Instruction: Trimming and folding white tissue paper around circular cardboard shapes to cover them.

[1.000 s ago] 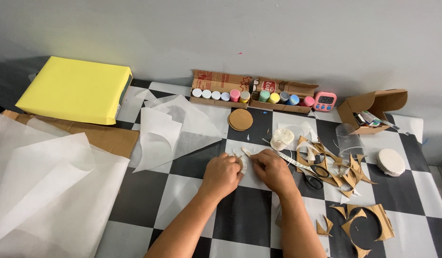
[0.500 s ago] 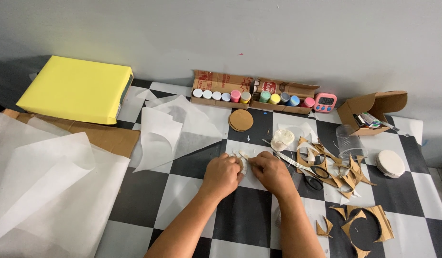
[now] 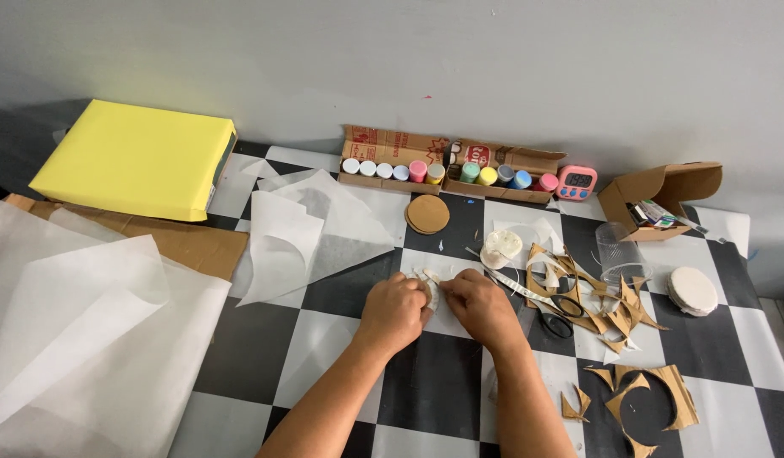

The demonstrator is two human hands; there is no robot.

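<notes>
The small white paper piece (image 3: 429, 287) is a crumpled, roundish wad with ragged edges sticking up at its top, pale against the checkered tablecloth (image 3: 426, 382). It sits just below the brown cardboard disc (image 3: 427, 214), pressed between the 2 hands.

The left hand (image 3: 393, 309) is curled tight, fingers folded in on the left side of the paper piece, pinching it. The right hand (image 3: 483, 307) is curled the same way, its fingertips closed on the right side of the piece (most of the paper is hidden by the knuckles, so its full shape cannot be told). Both hands meet at the paper, touching each other there.

To the right of the cardboard disc lie black-handled scissors (image 3: 555, 315) among a heap of brown cardboard scraps (image 3: 604, 305), close to the right hand. Above the disc stands a row of paint pots (image 3: 447, 172) in a cardboard tray. Left of the disc lie sheets of thin white paper (image 3: 307, 233), and further left a yellow box (image 3: 137, 159). A pink timer (image 3: 576, 182) stands up and right of the disc.
</notes>
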